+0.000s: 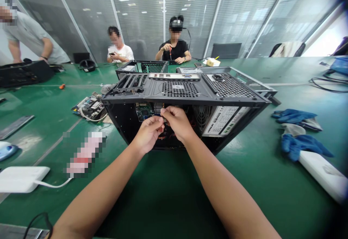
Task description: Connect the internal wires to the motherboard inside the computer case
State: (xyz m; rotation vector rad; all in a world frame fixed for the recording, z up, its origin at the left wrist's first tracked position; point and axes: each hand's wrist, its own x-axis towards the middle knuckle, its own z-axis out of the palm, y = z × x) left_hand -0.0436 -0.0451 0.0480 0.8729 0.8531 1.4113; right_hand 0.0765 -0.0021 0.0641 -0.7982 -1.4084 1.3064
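A black computer case lies on the green table, its open side towards me and its perforated back panel facing up. Both my hands reach into the front of that opening, fingertips close together. My left hand is closed in a pinch, and my right hand pinches just above and beside it. What sits between the fingertips is too small and hidden to name. Behind them shows part of a circuit board. To the right inside the case are a round fan grille and a labelled power supply.
Loose electronic parts lie left of the case. Nearer are a white power bank and its cable. Blue gloves and a white box lie right. Other metal case parts stand behind. Three people are across the table.
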